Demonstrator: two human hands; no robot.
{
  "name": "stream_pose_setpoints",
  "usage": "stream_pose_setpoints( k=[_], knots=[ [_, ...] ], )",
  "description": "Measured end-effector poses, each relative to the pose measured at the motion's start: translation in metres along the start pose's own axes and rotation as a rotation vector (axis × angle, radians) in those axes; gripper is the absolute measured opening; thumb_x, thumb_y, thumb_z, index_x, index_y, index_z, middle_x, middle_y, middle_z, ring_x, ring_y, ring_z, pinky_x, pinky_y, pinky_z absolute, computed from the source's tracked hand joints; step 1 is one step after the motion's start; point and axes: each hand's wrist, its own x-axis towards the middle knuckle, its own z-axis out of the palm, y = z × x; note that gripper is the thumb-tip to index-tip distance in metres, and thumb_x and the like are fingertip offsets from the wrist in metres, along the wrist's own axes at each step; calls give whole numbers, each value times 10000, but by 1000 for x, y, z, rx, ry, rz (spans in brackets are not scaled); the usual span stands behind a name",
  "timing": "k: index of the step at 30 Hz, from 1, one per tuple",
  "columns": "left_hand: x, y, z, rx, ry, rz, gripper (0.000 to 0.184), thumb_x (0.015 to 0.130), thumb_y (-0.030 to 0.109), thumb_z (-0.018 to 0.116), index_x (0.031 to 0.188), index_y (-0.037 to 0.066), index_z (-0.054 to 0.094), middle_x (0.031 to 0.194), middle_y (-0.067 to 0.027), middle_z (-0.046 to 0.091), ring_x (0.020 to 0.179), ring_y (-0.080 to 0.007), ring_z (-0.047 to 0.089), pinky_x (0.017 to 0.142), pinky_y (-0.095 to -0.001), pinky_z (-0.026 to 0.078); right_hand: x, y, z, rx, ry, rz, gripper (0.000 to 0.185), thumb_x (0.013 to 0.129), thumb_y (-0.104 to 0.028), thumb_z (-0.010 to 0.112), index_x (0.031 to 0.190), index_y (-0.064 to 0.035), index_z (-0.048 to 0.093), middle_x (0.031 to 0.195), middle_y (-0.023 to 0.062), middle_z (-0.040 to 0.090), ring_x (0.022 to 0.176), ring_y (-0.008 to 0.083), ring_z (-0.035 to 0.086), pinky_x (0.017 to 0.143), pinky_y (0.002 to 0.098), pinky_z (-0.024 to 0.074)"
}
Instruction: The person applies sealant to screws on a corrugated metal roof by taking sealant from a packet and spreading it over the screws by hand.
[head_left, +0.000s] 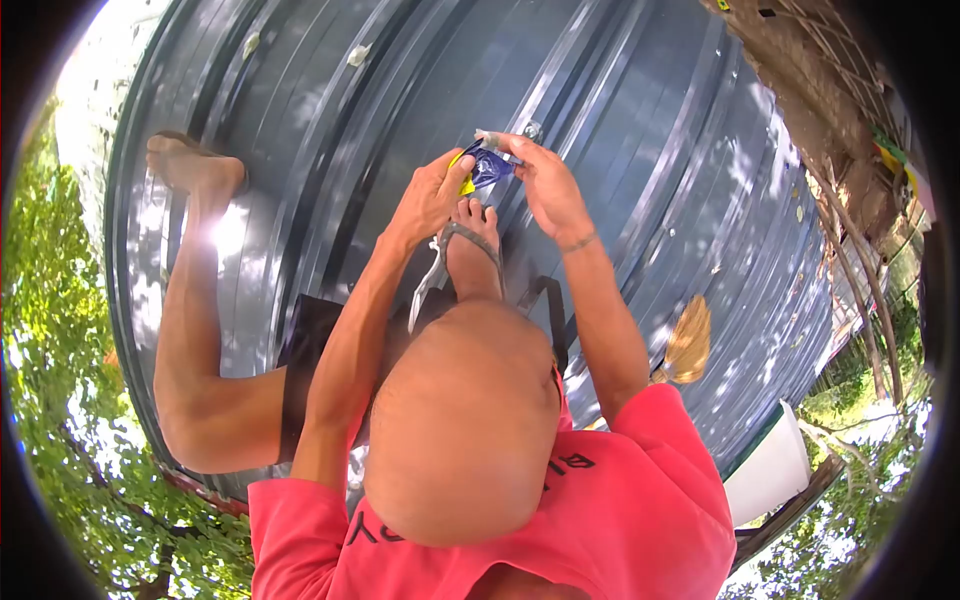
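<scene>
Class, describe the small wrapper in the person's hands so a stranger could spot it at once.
Against the ribbed blue-grey metal sheeting, find the sandalled foot near the centre. Just above its toes in the picture, held between the left hand and the right hand, is the small wrapper. Its deep blue and bright yellow set it apart from the duller sheeting and bare hands.

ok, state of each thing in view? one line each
Left hand: closed on the packet, thumb on its yellow edge
Right hand: fingers bent, gripping the packet's other side
Packet: crumpled, held up between both hands; open or sealed, can't tell
Sandal: worn on the foot between the arms
Metal sheeting: ribbed, patched with sun and shade
</scene>
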Motion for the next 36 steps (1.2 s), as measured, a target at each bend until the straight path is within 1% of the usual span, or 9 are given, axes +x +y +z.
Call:
stream_pose_setpoints(
  k=[8, 17, 20, 23, 27, 28, 31, 32, 36],
  knots=[
    [4, 1, -5, 45, -20, 15, 443, 1064, 402, 476, 1043, -10, 634, 728, -122, 594, 677, -219, 538, 656, -386, 450, -2, -9, 8, 40, 21, 16, 357, 1025, -296, 546, 1202, -37, 716, 1162, 13, 699, 1121, 123, 544, 997, 325, 375],
    [9, 3, -6, 242, -25, -15, 382, 1044, 385, 497, 1023, 33, 645, 764, -186, 669, 732, -414, 639, 678, -460, 473, 1, -7, 5, -74, 101, 44, 337, 1027, -269, 543, 1200, -27, 701, 1190, 36, 682, 1159, 148, 551, 1023, 343, 376],
    [6, 8, -5, 318, 100, -32, 372, 1044, 389, 492, 1049, 40, 623, 803, -214, 679, 796, -435, 660, 709, -494, 478, -7, -20, -14, 122, 29, 2, 329, 1016, -260, 546, 1211, -39, 694, 1234, 46, 675, 1191, 160, 546, 1047, 347, 368],
    [8, -10, -17, 308, 150, -93, 364, 1047, 384, 483, 1084, 42, 602, 823, -231, 684, 827, -445, 665, 729, -509, 480, -17, -42, -44, 98, 150, -139, 332, 1006, -263, 554, 1213, -37, 683, 1255, 54, 668, 1214, 165, 541, 1058, 351, 366],
    [9, -26, -30, 216, 74, -153, 347, 1050, 352, 464, 1084, 28, 584, 804, -211, 693, 825, -438, 670, 738, -498, 485, 9, -27, -76, -601, 451, -249, 257, 925, -142, 558, 1093, -68, 737, 1212, 43, 673, 1159, 160, 555, 1036, 403, 386],
    [11, -30, -30, 205, 53, -99, 321, 1052, 323, 458, 1084, 28, 580, 841, -193, 700, 870, -421, 673, 768, -495, 485, 23, -16, -92, -791, 295, -405, 302, 846, -66, 563, 1078, -97, 754, 1226, 69, 636, 1166, 233, 539, 1049, 442, 400],
    [14, -34, -25, 258, 16, 17, 299, 1052, 292, 462, 1115, 28, 585, 915, -208, 693, 931, -414, 658, 809, -491, 481, 49, 23, -94, -1288, 405, -509, 358, 796, -38, 573, 1083, -139, 762, 1230, 74, 601, 1202, 310, 491, 1078, 454, 384],
    [13, -34, -22, 277, 16, 44, 294, 1052, 283, 464, 1128, 27, 587, 931, -215, 686, 943, -416, 649, 821, -490, 479, 53, 31, -93, -1272, 383, -487, 387, 788, -29, 565, 1083, -180, 766, 1205, 62, 597, 1245, 331, 444, 1077, 467, 383],
    [12, -32, -14, 277, 20, 132, 295, 1050, 261, 473, 1166, 19, 595, 962, -244, 662, 960, -429, 624, 844, -487, 473, 64, 41, -87, -1360, 363, -447, 400, 787, -18, 576, 1094, -194, 763, 1206, 60, 569, 1230, 325, 443, 1069, 476, 379]
  ],
)
